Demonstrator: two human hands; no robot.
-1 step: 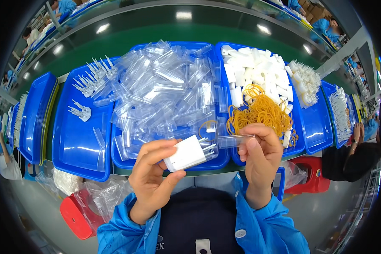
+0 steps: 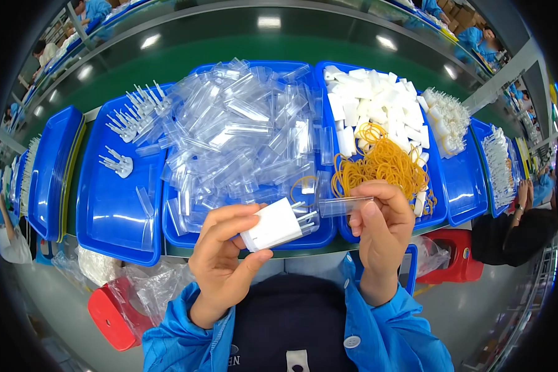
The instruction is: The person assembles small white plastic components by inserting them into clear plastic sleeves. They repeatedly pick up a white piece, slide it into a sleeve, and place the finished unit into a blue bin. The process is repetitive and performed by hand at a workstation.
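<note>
1. Two hands are busy above a row of blue trays: the left hand (image 2: 216,263) by the near edge of the middle tray (image 2: 323,237), the right hand (image 2: 383,248) by the near left corner of the right tray (image 2: 438,186).
2. Thumb and fingers of the left are clamped on a white block (image 2: 270,225), its thin prongs (image 2: 307,216) pointing right over the middle tray's near edge.
3. Thumb and fingertips of the right are pinched on a clear strip (image 2: 338,206), held level just beside the prongs; whether the two touch cannot be told.
4. Progress on this piece looks partial: the prongs are in view, the strip is not around them, and no band shows on the block.
5. Plenty appears left: clear strips (image 2: 223,124) heap up to the middle tray's far edge, while rubber bands (image 2: 387,164) and white pieces (image 2: 378,102) fill much of the right tray.
6. Several pronged pieces (image 2: 130,118) stand near the far right corner of the left tray (image 2: 108,211); whether they are finished cannot be told.
</note>
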